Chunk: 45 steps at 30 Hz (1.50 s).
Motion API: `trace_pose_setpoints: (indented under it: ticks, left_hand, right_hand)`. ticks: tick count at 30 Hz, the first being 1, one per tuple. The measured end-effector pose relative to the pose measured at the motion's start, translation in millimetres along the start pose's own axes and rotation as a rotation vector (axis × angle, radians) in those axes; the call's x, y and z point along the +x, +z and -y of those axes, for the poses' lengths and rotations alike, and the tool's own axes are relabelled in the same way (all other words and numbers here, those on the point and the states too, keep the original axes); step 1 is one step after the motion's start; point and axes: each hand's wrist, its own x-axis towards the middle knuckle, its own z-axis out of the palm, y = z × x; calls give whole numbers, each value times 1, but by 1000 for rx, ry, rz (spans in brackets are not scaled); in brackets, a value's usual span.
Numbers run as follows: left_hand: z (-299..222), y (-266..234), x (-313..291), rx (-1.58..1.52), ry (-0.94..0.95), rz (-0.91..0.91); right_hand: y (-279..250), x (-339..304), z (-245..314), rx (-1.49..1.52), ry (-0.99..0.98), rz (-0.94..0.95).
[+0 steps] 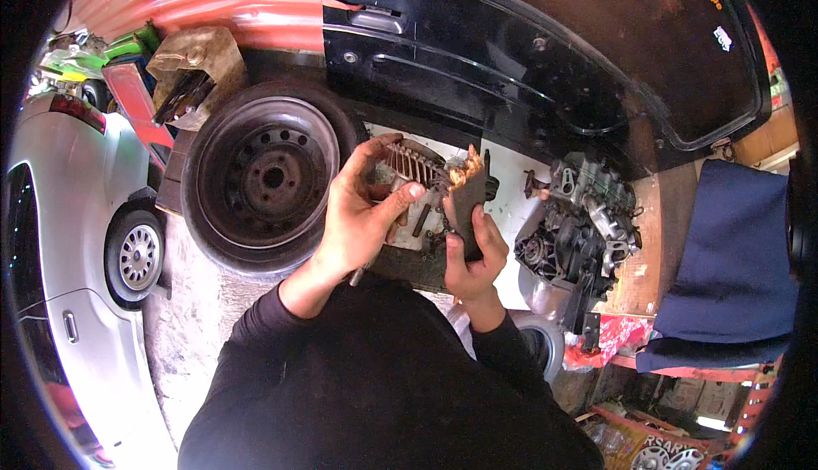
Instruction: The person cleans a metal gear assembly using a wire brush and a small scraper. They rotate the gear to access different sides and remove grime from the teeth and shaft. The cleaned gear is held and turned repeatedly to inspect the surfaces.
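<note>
Between my two hands, over a pale work surface, is a ribbed, grimy metal part (411,163) with a row of thin fins. My left hand (362,214) is closed around its left end, thumb on the near side and fingers at the far side. My right hand (477,261) grips a flat, dark grey-brown slab (465,210), thumb on one face and fingers along the right edge. A golden, frayed tuft (464,169) shows at the slab's upper end, beside the finned part. Whether slab and finned part touch is unclear. Dark loose pieces (422,219) lie beneath.
A tyre on a steel rim (273,176) lies at the left. An engine assembly (579,231) stands at the right, near dark blue cloth (724,257). A black vehicle panel (511,52) spans the far side. A silver car (85,274) is parked at far left.
</note>
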Motion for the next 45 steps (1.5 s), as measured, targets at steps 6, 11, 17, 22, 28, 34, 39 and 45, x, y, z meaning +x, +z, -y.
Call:
trace_pose_setpoints:
  ticks: [6, 11, 17, 22, 28, 34, 39, 45]
  left_hand:
    - [22, -10, -2, -340, -361, -25]
    - [69, -25, 6, -843, -443, -25]
    - [17, 1, 7, -1053, -355, 128]
    - [11, -5, 9, -1148, -344, 61]
    - [10, -9, 7, -788, -190, -107]
    - [3, -9, -1, -928, -237, -96]
    - [6, -17, -4, -701, -221, -122]
    - [2, -17, -12, -531, -186, -91]
  right_hand:
    - [-6, 4, -15, 127, 221, -232]
    - [-2, -3, -15, 241, 371, -217]
    - [6, -19, -10, 240, 425, -133]
    - [9, -6, 6, 201, 297, -27]
    - [14, 25, 25, 134, 90, 105]
    - [21, 43, 35, 83, 132, 209]
    - [14, 31, 35, 20, 78, 201]
    - [9, 39, 32, -12, 43, 203]
